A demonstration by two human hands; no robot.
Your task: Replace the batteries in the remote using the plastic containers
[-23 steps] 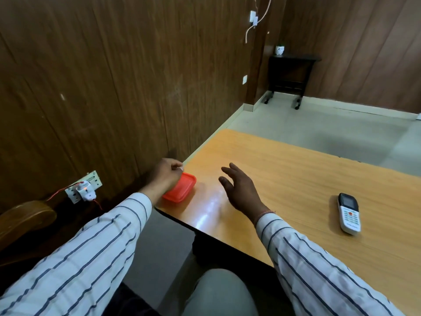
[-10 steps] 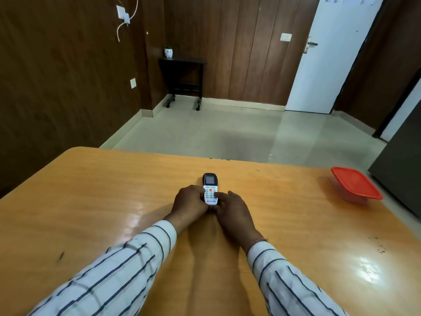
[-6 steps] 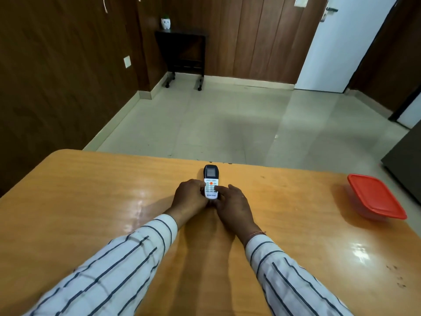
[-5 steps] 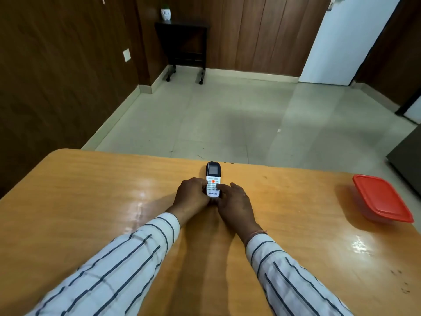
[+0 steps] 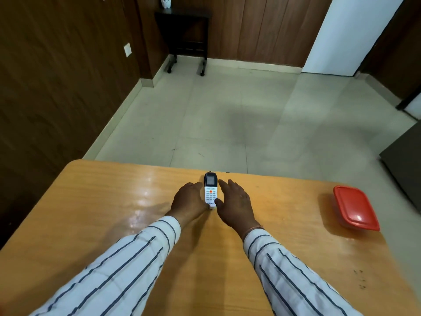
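Observation:
A white remote [image 5: 210, 190] with a dark screen lies face up near the far edge of the orange wooden table [image 5: 109, 215]. My left hand [image 5: 189, 199] is curled against the remote's left side. My right hand [image 5: 234, 204] rests to its right with fingers stretched out and apart, the thumb touching the remote's near end. A clear plastic container with a red lid [image 5: 355, 210] stands shut at the table's right edge, well away from both hands. No batteries are visible.
The table's far edge runs just beyond the remote, with tiled floor [image 5: 227, 115] past it. A dark cabinet [image 5: 405, 165] stands close to the table's right side. A small dark side table [image 5: 182, 19] and a white door [image 5: 350, 30] are at the back wall.
My right hand's fingers have opened and stretched out beside the remote, where both hands were closed over its near end. The remote stays on the table; the view has tilted down slightly.

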